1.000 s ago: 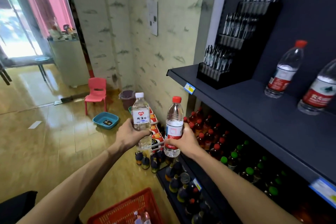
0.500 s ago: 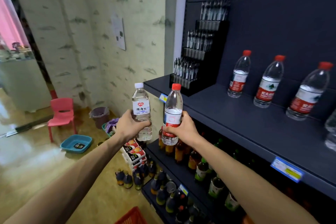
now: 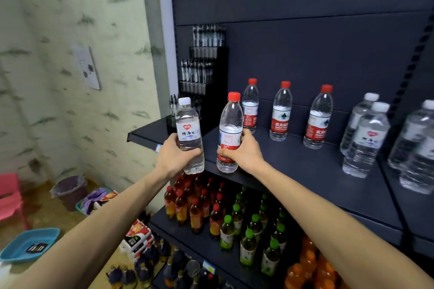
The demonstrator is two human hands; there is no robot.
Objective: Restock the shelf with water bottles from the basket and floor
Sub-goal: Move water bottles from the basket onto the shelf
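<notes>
Left hand: grip curled round the lower body of a clear plastic water bottle with a white cap and white label, held upright at the front edge of the dark blue metal shelf.

Right hand: grip wrapped round the red label of a clear plastic water bottle with a red cap, upright, tilted slightly, its base above the shelf's front part; contact with the shelf cannot be told.

On the shelf, back row: three upright red-capped, red-labelled water bottles, spaced apart. To their right: a cluster of white-capped clear water bottles, standing close together.

Left rear of shelf: black tiered display rack of pens.

Lower shelf: red-capped amber drink bottles, green-capped bottles beside them.

Floor, left: purple waste bin, blue plastic tray, pink plastic chair.
</notes>
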